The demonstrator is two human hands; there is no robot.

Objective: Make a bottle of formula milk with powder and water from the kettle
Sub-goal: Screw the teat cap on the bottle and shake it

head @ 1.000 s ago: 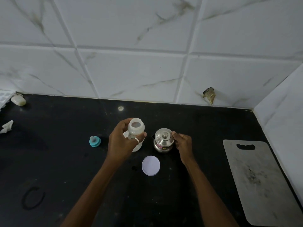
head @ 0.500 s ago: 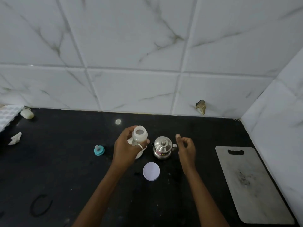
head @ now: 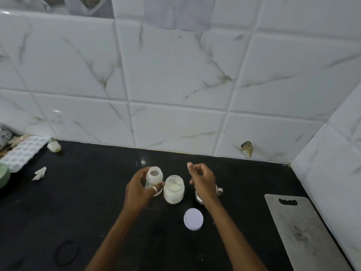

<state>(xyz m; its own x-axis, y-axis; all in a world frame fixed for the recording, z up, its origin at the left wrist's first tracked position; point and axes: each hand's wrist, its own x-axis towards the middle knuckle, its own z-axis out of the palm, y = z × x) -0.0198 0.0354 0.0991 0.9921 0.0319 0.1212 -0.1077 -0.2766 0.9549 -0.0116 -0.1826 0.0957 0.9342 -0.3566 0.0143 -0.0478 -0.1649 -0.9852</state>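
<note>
- You hold the baby bottle (head: 154, 178) in your left hand (head: 139, 189), fingers wrapped round its body; it is open-mouthed, roughly upright, lifted just above the counter (head: 78, 202) near the middle, well in from the back edge.
- The bottle is translucent white plastic, round and smooth, with a wide neck; I cannot tell whether it holds any powder.
- Just beside it on the right stands the powder jar (head: 173, 191), a squat clear jar with pale cream powder inside, lid off.
- Its flat round white lid (head: 193, 219) lies on the counter nearer you.
- Your right hand (head: 202, 180) hovers loosely curled and grasps nothing; it hangs over the small shiny metal kettle (head: 201, 198), mostly hiding it.
- My judgement: you are between steps, about to add powder or water. Next calls for a steady bottle and a controlled tilt at that mouth.
- At the counter's right edge lies a grey, scuffed cutting board (head: 304, 233).
</note>
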